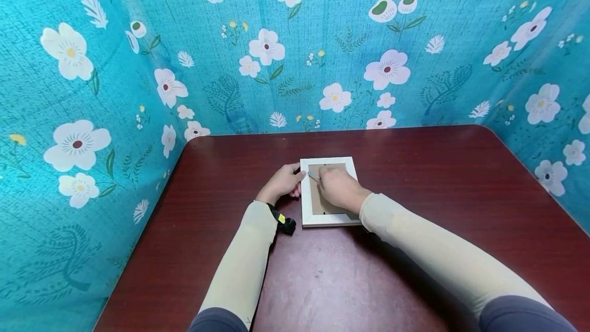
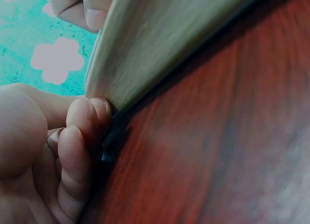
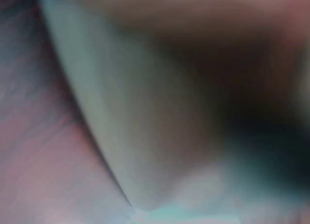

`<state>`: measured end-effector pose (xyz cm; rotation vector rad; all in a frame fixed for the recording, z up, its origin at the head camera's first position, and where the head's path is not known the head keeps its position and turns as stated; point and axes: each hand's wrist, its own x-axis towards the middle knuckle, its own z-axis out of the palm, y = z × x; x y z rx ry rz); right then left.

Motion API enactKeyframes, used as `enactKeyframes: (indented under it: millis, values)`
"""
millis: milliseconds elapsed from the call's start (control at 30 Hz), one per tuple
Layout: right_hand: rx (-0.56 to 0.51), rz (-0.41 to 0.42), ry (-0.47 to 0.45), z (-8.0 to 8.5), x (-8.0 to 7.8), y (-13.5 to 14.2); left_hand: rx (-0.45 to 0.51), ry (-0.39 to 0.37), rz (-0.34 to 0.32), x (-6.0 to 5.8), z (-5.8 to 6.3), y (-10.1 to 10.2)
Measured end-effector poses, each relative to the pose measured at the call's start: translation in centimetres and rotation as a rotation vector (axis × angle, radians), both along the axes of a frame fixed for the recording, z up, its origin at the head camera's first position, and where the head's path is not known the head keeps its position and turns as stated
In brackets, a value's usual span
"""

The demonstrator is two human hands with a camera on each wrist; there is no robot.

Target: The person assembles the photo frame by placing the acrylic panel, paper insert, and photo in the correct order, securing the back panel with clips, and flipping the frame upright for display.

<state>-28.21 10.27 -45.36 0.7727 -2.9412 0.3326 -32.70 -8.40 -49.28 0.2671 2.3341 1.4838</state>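
Note:
A white picture frame lies face down on the table, its brown backing board facing up. At the frame's left side my left hand holds the edge, thumb on top. In the left wrist view, the curled fingers of that hand meet the frame's side near a corner. My right hand is over the backing board and grips a thin, light-coloured tool, whose tip points at the frame's left inner edge. Its exact kind is too small to tell. The right wrist view is badly blurred.
The dark red wooden table extends around the frame on all sides. Behind it and at both sides hangs a turquoise flowered cloth. A black strap with a small device sits on my left wrist.

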Motion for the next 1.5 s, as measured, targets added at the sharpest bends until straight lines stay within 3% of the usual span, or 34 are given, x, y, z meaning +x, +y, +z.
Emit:
enactKeyframes:
  millis: [1500]
  values:
    - [0.053,0.082,0.141,-0.82,0.26,-0.1,0.003,-0.012,0.015,-0.26,-0.17,-0.1]
